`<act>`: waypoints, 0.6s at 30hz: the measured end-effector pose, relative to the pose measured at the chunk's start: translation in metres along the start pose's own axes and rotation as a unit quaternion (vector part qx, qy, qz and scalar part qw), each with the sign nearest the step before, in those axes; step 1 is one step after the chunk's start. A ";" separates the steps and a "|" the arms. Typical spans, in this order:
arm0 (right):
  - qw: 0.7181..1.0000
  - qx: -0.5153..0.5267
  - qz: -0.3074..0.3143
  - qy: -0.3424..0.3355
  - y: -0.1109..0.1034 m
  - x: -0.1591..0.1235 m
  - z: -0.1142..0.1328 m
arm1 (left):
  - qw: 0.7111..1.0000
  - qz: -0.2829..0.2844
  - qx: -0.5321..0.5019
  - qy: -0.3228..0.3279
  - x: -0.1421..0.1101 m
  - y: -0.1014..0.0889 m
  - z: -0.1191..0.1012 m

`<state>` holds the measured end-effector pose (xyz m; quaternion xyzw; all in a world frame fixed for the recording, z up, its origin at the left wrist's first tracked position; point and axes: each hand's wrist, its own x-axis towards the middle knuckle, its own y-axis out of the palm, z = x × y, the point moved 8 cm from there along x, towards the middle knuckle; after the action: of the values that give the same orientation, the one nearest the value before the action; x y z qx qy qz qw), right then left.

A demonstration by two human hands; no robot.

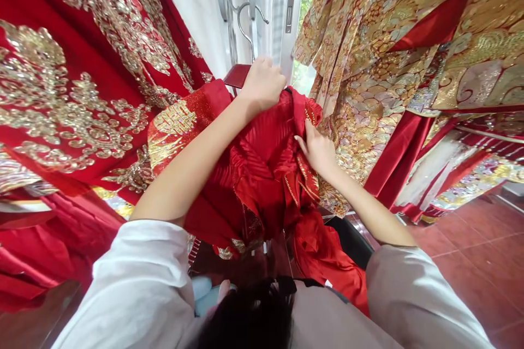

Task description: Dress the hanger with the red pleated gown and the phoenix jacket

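Observation:
A red garment (266,147) with pleated fabric and gold embroidery at its shoulder hangs in front of me on a hanger with a metal hook (240,19). My left hand (264,84) is closed at the top of the hanger, just below the hook, and hides part of the neckline. Beside the collar, my right hand (320,148) pinches the garment's gold-trimmed right edge between thumb and fingers. A dark red flat piece (237,75), seemingly the hanger's shoulder, shows left of my left hand.
Red gowns with gold sequins (102,120) hang close on the left. Gold patterned garments (368,65) hang on the right. A door edge with a lock plate (290,5) stands behind. Bright red cloth (327,256) lies low over something black (352,240). The floor (475,251) is red tile.

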<state>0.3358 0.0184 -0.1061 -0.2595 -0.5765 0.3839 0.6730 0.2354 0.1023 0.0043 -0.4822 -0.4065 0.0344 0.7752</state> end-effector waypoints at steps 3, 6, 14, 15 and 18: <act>0.989 0.109 -0.102 0.015 -0.002 0.009 -0.035 | 1.000 -0.021 -0.018 0.013 -0.002 -0.002 0.000; 0.972 0.166 -0.163 0.042 0.002 0.019 -0.059 | 1.000 -0.020 0.004 0.015 -0.002 -0.004 -0.002; 0.930 0.365 -0.042 0.024 -0.008 0.040 -0.079 | 1.000 -0.012 -0.006 -0.003 -0.002 0.000 -0.001; 0.927 0.370 -0.064 0.012 -0.024 0.050 -0.085 | 1.000 -0.017 -0.017 -0.004 -0.001 0.002 0.001; 0.924 0.364 -0.116 0.007 -0.053 0.082 -0.105 | 0.999 -0.024 -0.035 0.014 0.000 0.001 0.000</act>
<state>0.4529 0.0646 -0.0379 0.0692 -0.4188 0.4849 0.7647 0.2360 0.1026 0.0030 -0.4996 -0.4081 -0.0049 0.7641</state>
